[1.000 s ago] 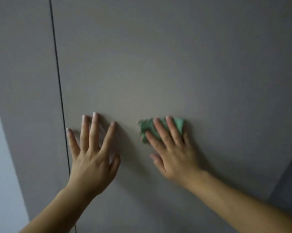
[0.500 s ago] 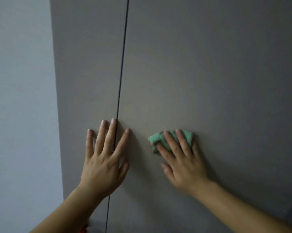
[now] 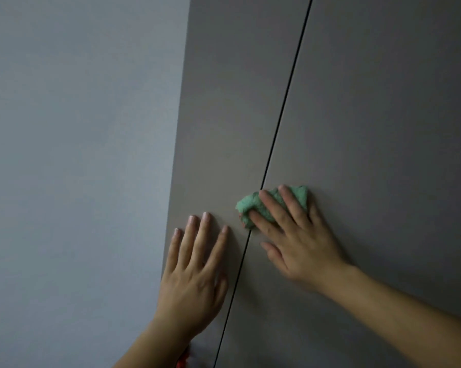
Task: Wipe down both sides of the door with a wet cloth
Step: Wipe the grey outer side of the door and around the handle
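The extended, slightly spread fingers (image 3: 277,211) of the right hand (image 3: 301,243) are pressing a bunched green cloth (image 3: 301,194) flat against the surface; they are lying straight over it rather than curling round it, and the thumb is pointing toward the dark seam (image 3: 285,102) below the cloth. The cloth is lying across the seam, its larger part to the right of the seam and a smaller lobe bulging to the left of it, so that the seam is disappearing behind the cloth and reappearing beneath it. The fingers (image 3: 201,235) of the left hand (image 3: 195,274) are resting straight and relaxed, holding nothing, with the palm lying flat just left of the seam and the index fingertip near the seam but apart from it. Both bare forearms are entering from the lower edge, one on each side of the seam. The grey door (image 3: 383,128) is filling the area right of the seam; a narrow grey panel (image 3: 224,115) is standing left of the seam, and a paler blue-grey wall (image 3: 78,155) is lying farther left of it. A small red object (image 3: 183,362), too cropped to identify, is showing left of the seam at the lower edge.
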### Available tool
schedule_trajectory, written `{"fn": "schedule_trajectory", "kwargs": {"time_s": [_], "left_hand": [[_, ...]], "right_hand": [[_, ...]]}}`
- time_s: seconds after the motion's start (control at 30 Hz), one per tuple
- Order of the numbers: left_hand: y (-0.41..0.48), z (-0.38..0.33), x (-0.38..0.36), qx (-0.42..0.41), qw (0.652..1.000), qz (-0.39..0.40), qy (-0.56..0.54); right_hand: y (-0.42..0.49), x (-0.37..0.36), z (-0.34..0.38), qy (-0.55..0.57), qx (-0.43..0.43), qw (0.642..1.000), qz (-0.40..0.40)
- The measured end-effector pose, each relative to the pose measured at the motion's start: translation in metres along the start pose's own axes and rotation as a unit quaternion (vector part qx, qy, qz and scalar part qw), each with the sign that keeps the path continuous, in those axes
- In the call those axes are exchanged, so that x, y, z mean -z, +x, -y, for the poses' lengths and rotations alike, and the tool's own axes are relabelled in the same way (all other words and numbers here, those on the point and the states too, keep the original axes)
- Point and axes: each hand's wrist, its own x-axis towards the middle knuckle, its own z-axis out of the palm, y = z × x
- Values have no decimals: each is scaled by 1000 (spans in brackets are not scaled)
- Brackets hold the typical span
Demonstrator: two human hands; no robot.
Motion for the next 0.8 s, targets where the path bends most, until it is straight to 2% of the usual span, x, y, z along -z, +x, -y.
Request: {"fn": "schedule_trajectory", "kwargs": {"time_s": [0.07,0.17,0.23,0.4,0.47,0.53,0.67,0.8], "left_hand": [[-8,3,-4,-3,1000,-7,-1],[-11,0,-9,6,1000,-21,-13],[-9,-6,-12,26,999,-23,-23],[-14,-12,-16,46,998,-21,-29],[-23,-11,-22,44,999,-19,-20],[-33,-11,-29,48,998,-26,-14],[-46,-26,-48,83,996,-40,-1],[-52,-51,-64,109,993,-53,15]], "right_hand": [[32,9,-7,7,0,1000,-11],[109,24,-25,28,-60,996,-56],[135,28,-22,20,-70,995,-64],[61,8,16,-3,88,996,-10],[46,9,12,-7,122,992,6],[67,15,4,-4,112,994,-2],[125,27,2,20,21,999,-38],[59,7,8,17,31,999,-11]]}}
